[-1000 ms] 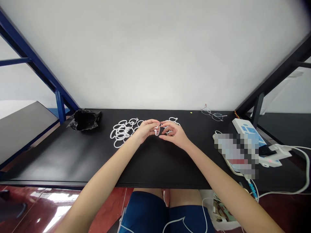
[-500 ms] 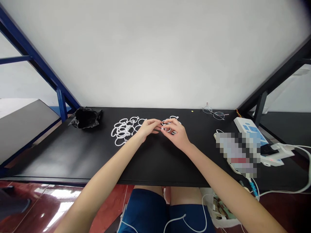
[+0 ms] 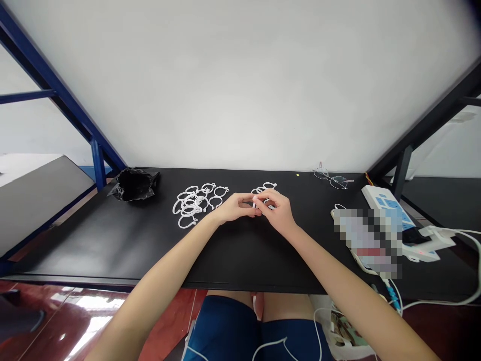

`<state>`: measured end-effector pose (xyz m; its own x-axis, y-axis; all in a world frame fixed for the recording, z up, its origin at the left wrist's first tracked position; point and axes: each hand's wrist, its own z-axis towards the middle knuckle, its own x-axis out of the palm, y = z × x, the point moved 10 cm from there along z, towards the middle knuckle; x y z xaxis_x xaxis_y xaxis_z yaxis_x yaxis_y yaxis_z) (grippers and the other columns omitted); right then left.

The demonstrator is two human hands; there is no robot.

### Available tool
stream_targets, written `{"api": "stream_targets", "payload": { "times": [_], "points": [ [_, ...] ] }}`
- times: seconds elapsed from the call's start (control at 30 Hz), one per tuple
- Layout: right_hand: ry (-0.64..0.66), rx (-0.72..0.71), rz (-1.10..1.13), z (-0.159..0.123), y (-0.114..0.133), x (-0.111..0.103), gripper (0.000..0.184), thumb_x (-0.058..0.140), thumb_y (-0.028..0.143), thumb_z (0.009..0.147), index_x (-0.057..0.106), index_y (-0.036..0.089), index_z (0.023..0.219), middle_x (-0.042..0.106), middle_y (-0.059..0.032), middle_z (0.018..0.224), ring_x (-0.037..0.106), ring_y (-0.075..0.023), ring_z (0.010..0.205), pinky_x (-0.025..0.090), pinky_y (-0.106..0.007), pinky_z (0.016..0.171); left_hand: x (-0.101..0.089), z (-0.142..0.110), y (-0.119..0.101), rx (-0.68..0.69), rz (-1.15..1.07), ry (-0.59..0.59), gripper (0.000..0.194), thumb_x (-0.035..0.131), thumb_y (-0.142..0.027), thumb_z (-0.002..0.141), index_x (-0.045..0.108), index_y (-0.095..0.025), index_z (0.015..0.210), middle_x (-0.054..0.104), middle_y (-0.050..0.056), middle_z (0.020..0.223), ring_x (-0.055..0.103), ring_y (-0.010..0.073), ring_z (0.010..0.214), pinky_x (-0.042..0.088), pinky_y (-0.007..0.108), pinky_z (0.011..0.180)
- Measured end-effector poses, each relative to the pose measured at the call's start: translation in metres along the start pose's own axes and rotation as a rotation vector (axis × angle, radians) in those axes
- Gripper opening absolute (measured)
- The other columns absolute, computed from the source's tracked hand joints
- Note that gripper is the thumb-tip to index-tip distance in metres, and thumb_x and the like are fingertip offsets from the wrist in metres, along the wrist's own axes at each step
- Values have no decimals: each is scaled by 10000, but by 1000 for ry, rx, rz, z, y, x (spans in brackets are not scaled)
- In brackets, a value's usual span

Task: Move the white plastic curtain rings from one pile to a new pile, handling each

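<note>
My left hand [image 3: 238, 206] and my right hand [image 3: 276, 206] meet above the middle of the black table, fingertips almost touching. Between them is a small white piece [image 3: 254, 202], pinched by both hands; it looks like part of a white curtain ring, mostly hidden by the fingers. Left of my left hand lies a loose heap of white curtain rings [image 3: 191, 201], each with a small knob or eyelet. A smaller group of the same rings [image 3: 269, 185] lies just behind my right hand, which partly covers it.
An open black plastic bag [image 3: 136, 184] stands at the back left. Eyeglasses [image 3: 330, 179] lie at the back right. Further right are a power strip [image 3: 389, 204], a charger with white cables [image 3: 432, 240] and a blurred-out phone [image 3: 366, 243]. A white wall [image 3: 240, 90] rises behind the table [image 3: 240, 255].
Both hands have come slightly nearer to me, and the fingers have shifted around the white piece, which shows more now. More rings beside my left hand are uncovered.
</note>
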<state>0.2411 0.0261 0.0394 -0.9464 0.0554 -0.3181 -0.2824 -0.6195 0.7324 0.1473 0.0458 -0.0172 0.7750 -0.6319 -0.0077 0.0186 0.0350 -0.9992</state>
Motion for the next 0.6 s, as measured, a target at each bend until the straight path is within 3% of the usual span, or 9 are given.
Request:
{"api": "stream_targets", "payload": {
  "times": [0.17,0.6],
  "points": [
    [16,26,40,0,-3,1,111,627,311,845,670,219,801,624,-31,816,617,-157,719,556,-278,566,-2,2,-1,33,-23,-8,371,750,-275,738,673,-138,1074,676,73,933,669,179,843,535,358,837],
    [5,41,33,0,-6,1,109,631,306,842,665,218,787,636,-31,832,625,-158,714,549,-282,563,-3,1,-4,55,22,-13,392,743,-315,743,678,-146,1090,675,65,946,658,170,816,536,345,815]
  ]
}}
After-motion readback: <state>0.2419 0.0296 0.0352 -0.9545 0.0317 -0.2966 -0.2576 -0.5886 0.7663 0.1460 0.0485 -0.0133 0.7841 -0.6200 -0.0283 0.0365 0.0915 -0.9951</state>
